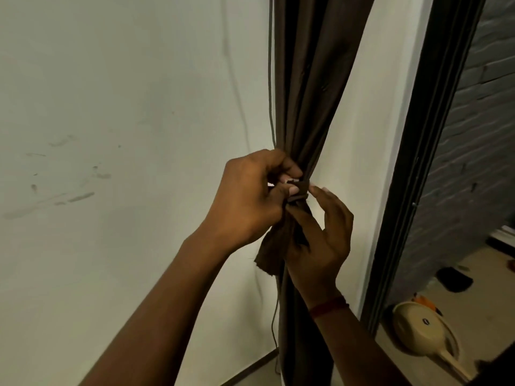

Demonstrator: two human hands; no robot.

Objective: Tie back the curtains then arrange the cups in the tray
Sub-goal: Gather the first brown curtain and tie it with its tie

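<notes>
A dark brown curtain (315,79) hangs gathered into a narrow bunch beside the white wall. A brown fabric tie-back (300,190) is wrapped around it at mid-height, forming a knot. My left hand (248,199) pinches the tie at the knot's left side. My right hand (320,238) grips the tie's loose ends just below the knot, with a flap of brown cloth (269,254) hanging between the hands. No cups or tray are in view.
A thin cable (270,79) runs down the wall left of the curtain. A dark door frame (423,135) stands to the right. Beyond it, on the floor, lie a cream round lidded pan (420,330) and a dark object (454,280).
</notes>
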